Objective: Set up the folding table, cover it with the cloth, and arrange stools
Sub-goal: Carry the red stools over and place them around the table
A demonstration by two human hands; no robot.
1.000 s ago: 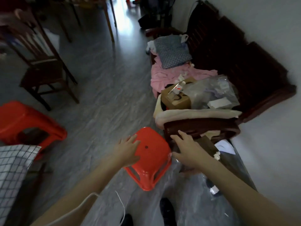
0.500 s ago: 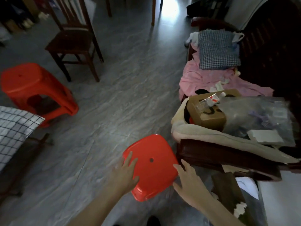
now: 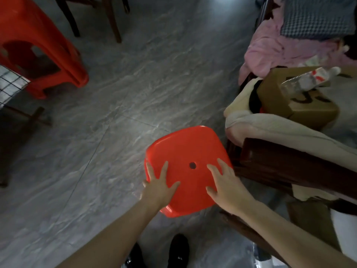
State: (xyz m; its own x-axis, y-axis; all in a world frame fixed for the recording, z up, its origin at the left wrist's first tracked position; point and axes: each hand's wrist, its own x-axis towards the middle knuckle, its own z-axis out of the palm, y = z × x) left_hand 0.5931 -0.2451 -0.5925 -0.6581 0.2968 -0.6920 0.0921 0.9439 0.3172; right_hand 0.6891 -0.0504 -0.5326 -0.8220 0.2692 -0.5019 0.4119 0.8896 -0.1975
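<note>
A red plastic stool [image 3: 185,151] stands on the grey floor just in front of me, its square seat with a small centre hole facing up. My left hand [image 3: 159,187] lies on the seat's near left part with fingers spread. My right hand [image 3: 225,185] lies on the near right part, also with fingers spread. A second red stool [image 3: 36,41] stands at the upper left. Beside it, at the left edge, a corner of the checked cloth [image 3: 8,83] hangs over the folding table, whose dark crossed legs [image 3: 29,117] show beneath.
A dark wooden bench [image 3: 289,167] runs along the right, close to the stool, piled with a cream blanket [image 3: 257,124], a cardboard box [image 3: 301,101] and pink fabric [image 3: 270,49]. Wooden chair legs [image 3: 114,22] stand at the top. My dark shoes [image 3: 178,250] are below the stool.
Both hands have slid from the stool's sides onto its seat, the right hand coming off the bench arm. The view has tilted down and nearer to the stool.
</note>
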